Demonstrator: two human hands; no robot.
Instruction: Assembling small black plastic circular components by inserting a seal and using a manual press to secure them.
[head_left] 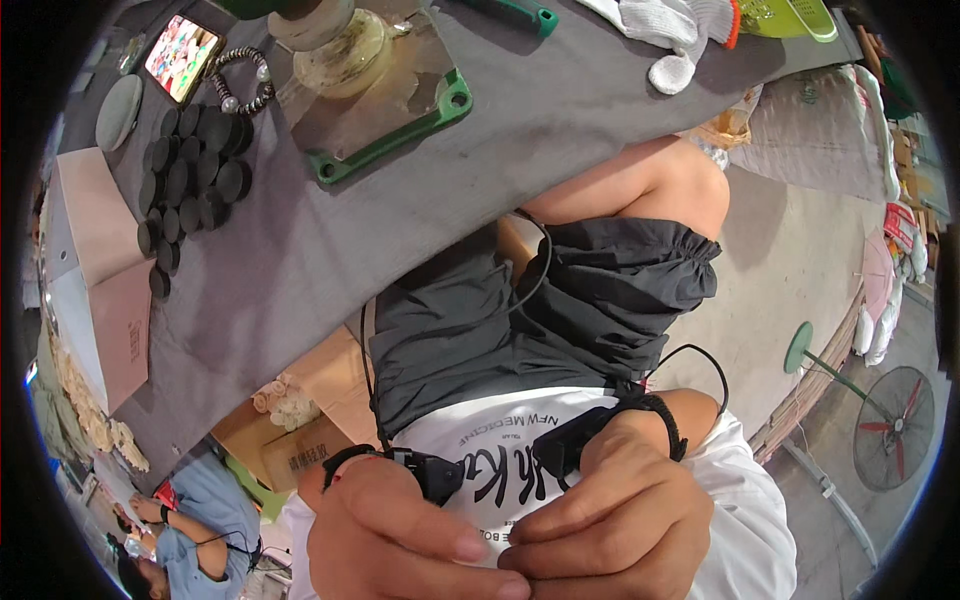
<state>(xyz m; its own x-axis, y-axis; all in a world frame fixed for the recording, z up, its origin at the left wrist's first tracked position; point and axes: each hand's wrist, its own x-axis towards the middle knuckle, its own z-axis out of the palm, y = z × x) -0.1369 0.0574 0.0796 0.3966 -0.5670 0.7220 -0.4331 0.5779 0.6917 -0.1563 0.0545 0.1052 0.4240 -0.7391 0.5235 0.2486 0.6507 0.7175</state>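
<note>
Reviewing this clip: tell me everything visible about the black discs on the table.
The black discs, more than a dozen, look small, round and thick-edged, with a dull surface; the material is unclear. They lie bunched on the grey cloth, between the pink panel and the green base. Many overlap in view; whether any are stacked is hard to tell. Neither the left hand nor the right hand touches them.

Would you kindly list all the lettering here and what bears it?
White shirt: black lettering, upside down; wording not copied.
Brown box: dark characters; wording not copied.
Pink box: small print, too small to read.
White sack: green mark, too small to read.
</note>
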